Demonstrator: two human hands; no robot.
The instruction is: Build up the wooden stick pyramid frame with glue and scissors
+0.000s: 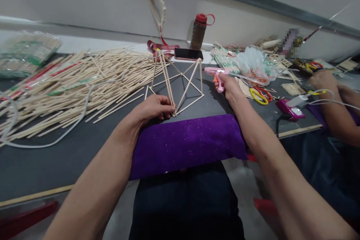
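Note:
A frame of thin wooden sticks (186, 104) stands on the dark tabletop, with two peaks and crossed sticks joined near its middle. My left hand (157, 108) pinches the foot of a stick at the frame's near corner. To the right of the frame, my right hand (231, 87) is wrapped round the handle of a pink glue gun (221, 72). Its nozzle points left, close to the frame's right peak but apart from it. A purple cloth (188, 142) lies along the table edge under my forearms.
Many loose sticks (112, 78) and a white cable (81, 120) cover the left. Behind stand a bottle (197, 33) and a phone (188, 54). Scissors (259, 95), plastic bags (253, 63) and a magenta device (289, 110) lie right, beside a co-worker's hands (323, 82).

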